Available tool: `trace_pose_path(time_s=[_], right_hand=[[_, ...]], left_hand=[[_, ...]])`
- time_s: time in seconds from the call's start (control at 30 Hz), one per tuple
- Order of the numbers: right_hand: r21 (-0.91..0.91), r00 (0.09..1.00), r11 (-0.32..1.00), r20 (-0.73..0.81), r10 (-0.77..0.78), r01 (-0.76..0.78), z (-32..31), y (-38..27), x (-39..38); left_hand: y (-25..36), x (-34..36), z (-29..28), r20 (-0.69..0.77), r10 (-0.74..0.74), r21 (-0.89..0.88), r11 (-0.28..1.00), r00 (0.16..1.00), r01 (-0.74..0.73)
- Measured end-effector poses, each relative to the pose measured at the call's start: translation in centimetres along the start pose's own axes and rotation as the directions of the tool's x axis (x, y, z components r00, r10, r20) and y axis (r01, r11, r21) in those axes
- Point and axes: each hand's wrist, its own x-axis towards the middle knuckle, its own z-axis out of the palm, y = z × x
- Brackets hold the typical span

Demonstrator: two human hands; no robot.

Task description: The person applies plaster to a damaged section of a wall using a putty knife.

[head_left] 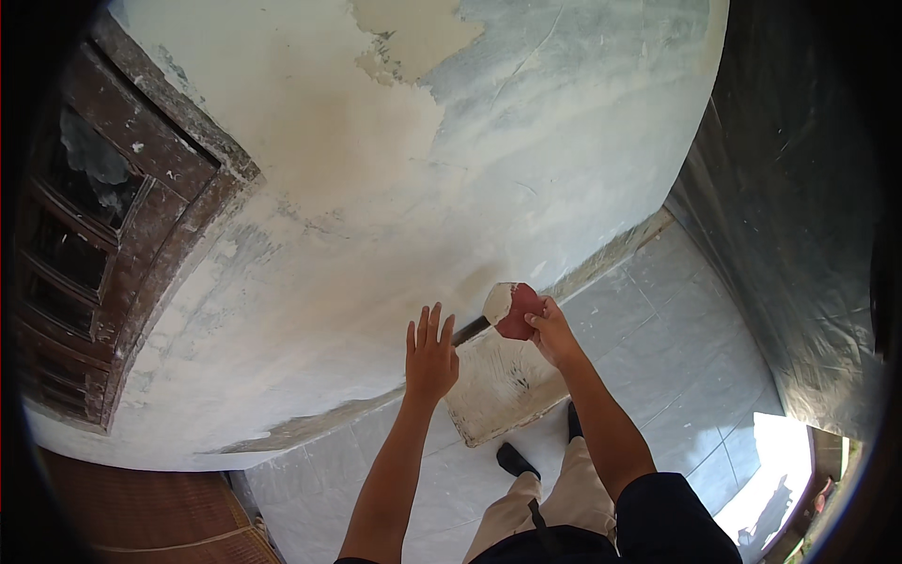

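Observation:
My right hand (552, 331) grips a flat red putty spreader (520, 314) by its right side. Cream putty covers the spreader's left part, which is close to the pale wall (329, 273); whether it touches the wall I cannot tell. My left hand (432, 355) is open, its fingers stretched out toward the wall, and nothing is in it. Contact between those fingers and the wall is unclear. Below and between my hands a rectangular cream-smeared tray or board (489, 399) lies at floor level.
Patchy cream and grey coating covers the wall. A worn brown wooden frame with panes (141, 211) is at the left. Grey sheeting or tile (648, 348) covers the floor by my feet. Dark sheeting (789, 216) hangs at the right. A brown woven mat (155, 508) is at lower left.

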Motion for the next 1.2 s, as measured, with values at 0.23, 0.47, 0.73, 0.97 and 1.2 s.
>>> trace_pose_path(time_s=[0.23, 0.47, 0.73, 0.97, 1.2], right_hand=[[0.153, 0.966, 0.967, 0.129, -0.225, 0.205, 8.7, -8.0, -1.6], [-0.073, 0.820, 0.820, -0.045, -0.571, 0.567, 17.2, -13.6, -2.8], [-0.558, 0.484, 0.399, 0.006, -0.875, 0.728, 25.4, -18.1, -6.7], [-0.591, 0.133, -0.176, 0.442, -0.887, 0.787, 27.3, -18.7, -4.5], [-0.583, -0.119, -0.451, 0.517, -0.847, 0.676, 30.5, -18.1, -2.6]], left_hand=[[-1.5, 5.7, -10.3, -0.270, 0.172, 0.110, 0.983, 0.947, -0.147], [-3.3, 9.5, -20.6, -0.390, 0.299, 0.304, 0.935, 0.871, -0.185], [-4.2, 12.8, -31.3, -0.498, 0.371, 0.425, 0.892, 0.784, -0.152], [-3.5, 15.7, -37.3, -0.547, 0.500, 0.512, 0.834, 0.671, -0.205], [-4.0, 19.4, -39.7, -0.604, 0.571, 0.575, 0.796, 0.557, -0.192]])
